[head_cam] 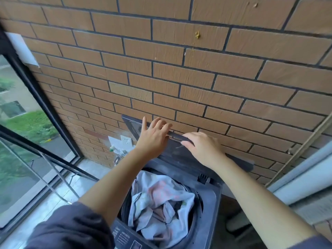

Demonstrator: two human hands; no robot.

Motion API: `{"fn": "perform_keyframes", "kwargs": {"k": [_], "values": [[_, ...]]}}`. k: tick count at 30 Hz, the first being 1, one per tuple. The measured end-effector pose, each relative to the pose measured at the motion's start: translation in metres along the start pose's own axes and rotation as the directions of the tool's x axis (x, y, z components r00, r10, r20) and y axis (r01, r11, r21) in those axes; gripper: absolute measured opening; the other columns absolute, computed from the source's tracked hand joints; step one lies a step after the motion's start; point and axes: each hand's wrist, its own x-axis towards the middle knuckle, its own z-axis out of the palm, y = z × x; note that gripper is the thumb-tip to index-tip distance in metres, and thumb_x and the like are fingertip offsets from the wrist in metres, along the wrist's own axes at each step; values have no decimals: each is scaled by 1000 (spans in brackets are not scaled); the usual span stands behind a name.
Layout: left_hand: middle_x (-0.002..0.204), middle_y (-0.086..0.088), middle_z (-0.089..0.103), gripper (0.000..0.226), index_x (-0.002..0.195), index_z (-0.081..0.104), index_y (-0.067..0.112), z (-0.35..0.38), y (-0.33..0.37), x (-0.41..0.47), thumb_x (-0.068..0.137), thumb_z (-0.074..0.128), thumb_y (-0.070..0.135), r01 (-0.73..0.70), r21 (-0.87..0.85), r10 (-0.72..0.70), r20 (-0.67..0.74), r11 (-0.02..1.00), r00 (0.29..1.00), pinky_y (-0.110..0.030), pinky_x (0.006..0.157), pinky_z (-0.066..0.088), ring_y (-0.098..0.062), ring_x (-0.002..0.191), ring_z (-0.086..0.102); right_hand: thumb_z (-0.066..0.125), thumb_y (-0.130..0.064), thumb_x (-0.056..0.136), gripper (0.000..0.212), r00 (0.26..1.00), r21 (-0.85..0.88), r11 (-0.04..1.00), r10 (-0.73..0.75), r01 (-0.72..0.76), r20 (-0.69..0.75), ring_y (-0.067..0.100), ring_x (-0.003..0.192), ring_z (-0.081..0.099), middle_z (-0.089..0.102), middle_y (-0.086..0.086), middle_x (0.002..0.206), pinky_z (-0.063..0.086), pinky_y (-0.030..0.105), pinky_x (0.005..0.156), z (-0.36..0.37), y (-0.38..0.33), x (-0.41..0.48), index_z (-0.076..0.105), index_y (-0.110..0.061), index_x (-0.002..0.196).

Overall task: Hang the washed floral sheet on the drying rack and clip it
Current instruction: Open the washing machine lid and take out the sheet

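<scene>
The washed floral sheet, pale blue with pink patches, lies crumpled in the drum of a dark top-loading washing machine. Its folding lid stands raised against the brick wall. My left hand presses on the lid's upper left part with its fingers spread and straight. My right hand holds the lid's middle fold, fingers over the edge and thumb beneath. Both forearms reach over the drum. I see no clips.
The brick wall rises close behind the machine. A large window and a thin metal frame are on the left. A wall socket and a tap sit left of the lid. A slanted pole is at right.
</scene>
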Motion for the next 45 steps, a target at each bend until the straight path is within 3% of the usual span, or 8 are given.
{"fn": "perform_keyframes", "kwargs": {"k": [5,9,14,21,33,39,45], "values": [[127,-4,45,44,130,42,20,9,13,53,88,49,30,83,64,-83,-4,995,997,-61,112,9,-26,128,35,39,-45,97,30,1000,29,999,-16,15,16,20,102,55,64,-8,107,39,32,74,-16,42,42,59,-26,109],[144,-6,31,60,141,30,17,22,18,78,86,50,29,142,64,-141,-17,988,990,-62,112,4,-29,142,13,39,-41,98,31,1000,108,994,-31,31,-2,20,99,57,64,-4,109,46,32,78,-22,67,64,61,-23,110],[157,-8,13,71,149,15,17,33,19,97,87,50,24,168,41,-168,-9,985,986,-55,116,3,-28,146,-3,42,-36,98,27,999,168,985,-42,45,-22,20,95,59,65,-3,109,50,35,80,-23,86,85,61,-21,110],[148,-4,30,70,147,20,21,25,15,121,86,53,24,160,52,-163,62,986,985,-54,115,15,-23,143,13,48,-29,95,26,990,163,982,-79,97,-114,20,103,57,61,-1,115,51,37,86,-19,100,97,59,-18,116],[159,-5,1,78,151,5,20,16,5,69,87,50,22,229,37,-229,-3,973,973,-48,118,10,-24,146,-5,54,-18,90,35,932,-102,956,-292,276,-217,23,110,54,58,2,120,49,41,87,-14,79,73,56,-15,125],[159,-6,8,78,151,12,18,8,-2,33,85,53,18,251,10,-251,-19,968,968,-47,118,12,-24,147,0,57,-13,85,36,910,-156,945,-319,286,-265,26,118,51,56,6,125,46,46,94,-12,59,61,58,-12,122],[138,-10,45,59,133,45,10,28,-7,-37,76,59,9,270,-104,-280,-100,957,955,-44,104,39,-28,133,36,54,-6,83,34,852,-82,915,-398,395,-341,26,127,44,54,9,129,37,40,104,24,30,25,60,-10,116]]}}
